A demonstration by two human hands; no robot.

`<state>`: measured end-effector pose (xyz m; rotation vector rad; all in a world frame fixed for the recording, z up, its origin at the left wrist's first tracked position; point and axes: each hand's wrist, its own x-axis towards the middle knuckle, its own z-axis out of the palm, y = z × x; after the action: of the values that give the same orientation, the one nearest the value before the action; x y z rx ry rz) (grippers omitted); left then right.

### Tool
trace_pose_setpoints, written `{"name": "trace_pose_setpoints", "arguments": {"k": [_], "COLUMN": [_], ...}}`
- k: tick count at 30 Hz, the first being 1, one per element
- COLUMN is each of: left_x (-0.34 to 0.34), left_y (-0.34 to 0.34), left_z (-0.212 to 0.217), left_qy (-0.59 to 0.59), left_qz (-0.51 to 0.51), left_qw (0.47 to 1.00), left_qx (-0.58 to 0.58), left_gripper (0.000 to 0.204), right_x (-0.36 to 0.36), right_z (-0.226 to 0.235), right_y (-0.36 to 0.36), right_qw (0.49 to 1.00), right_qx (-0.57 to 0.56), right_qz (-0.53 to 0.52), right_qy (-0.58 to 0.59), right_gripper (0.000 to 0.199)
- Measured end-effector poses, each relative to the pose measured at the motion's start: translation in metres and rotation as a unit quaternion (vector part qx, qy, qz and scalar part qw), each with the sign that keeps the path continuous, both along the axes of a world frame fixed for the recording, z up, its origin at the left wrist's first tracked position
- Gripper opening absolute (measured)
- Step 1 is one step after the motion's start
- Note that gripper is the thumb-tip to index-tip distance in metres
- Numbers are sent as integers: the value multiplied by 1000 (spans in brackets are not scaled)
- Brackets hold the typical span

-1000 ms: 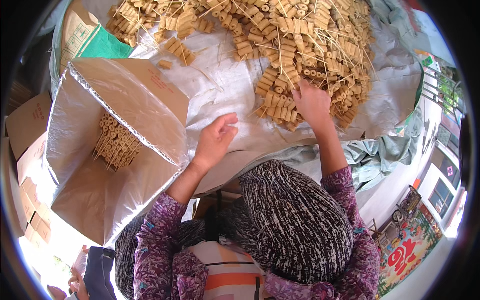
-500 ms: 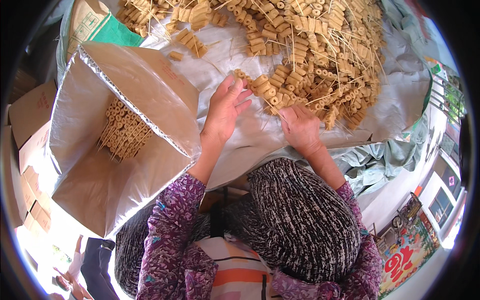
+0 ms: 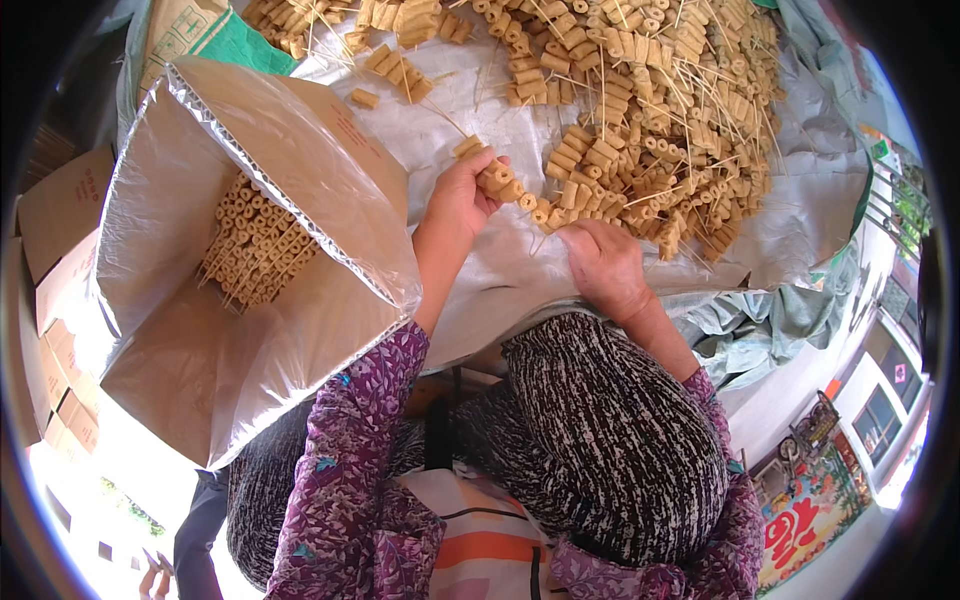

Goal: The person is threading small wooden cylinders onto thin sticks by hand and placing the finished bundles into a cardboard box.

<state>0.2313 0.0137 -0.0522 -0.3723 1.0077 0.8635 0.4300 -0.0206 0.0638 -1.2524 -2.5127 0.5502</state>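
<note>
My left hand (image 3: 462,197) is closed around a skewer of tan, tube-shaped rolls (image 3: 499,181), its fingers wrapped over the middle of the row. More rolls from that row reach down toward my right hand (image 3: 608,265). Thumb and fingertips of the right hand are pinched together at the near end of these rolls; what exactly they grip is hidden. Just beyond both hands spreads a big heap of similar skewered rolls (image 3: 640,120), thin sticks poking out in all directions. Left of my left arm, an open cardboard box (image 3: 270,120) with a clear plastic liner holds stacked skewers (image 3: 255,245).
A pale sheet (image 3: 440,110) lies under the heap, with a few stray skewers (image 3: 398,72) on it. Green-grey tarpaulin (image 3: 740,325) hangs along the near right edge. More cartons (image 3: 65,210) stand at far left. Part of another person's dark-clothed leg (image 3: 200,540) shows at lower left.
My left hand, open with spread fingers before, has closed around the skewered rolls. The right hand stays pinched near the same spot. The whole view has shifted slightly.
</note>
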Motion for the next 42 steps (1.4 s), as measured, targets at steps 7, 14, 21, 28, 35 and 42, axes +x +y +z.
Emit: {"name": "trace_pose_setpoints", "arguments": {"k": [7,14,21,28,35,42], "left_x": [-6,-3,2,-15,-8,-14], "left_y": [-17,-1,-9,5,14,6], "left_z": [6,47,53,63,91,75], "left_qy": [37,-106,84,277,343,300], "left_qz": [15,86,28,36,2,-26], "left_qw": [997,979,978,916,866,897], "left_qx": [64,151,188,290,363,323], "left_gripper": [27,39,43,46,66,64], "right_x": [20,-38,-52,3,58,34], "right_z": [13,-4,-21,-15,-26,-32], "right_y": [14,24,13,68,116,122], "right_qw": [953,975,998,987,940,926], "right_qx": [-123,-101,-12,99,257,289], "right_qz": [-247,-129,-54,-126,-56,-8], "right_qy": [121,149,34,11,-218,-244], "right_gripper": [20,31,29,20,32,27]}}
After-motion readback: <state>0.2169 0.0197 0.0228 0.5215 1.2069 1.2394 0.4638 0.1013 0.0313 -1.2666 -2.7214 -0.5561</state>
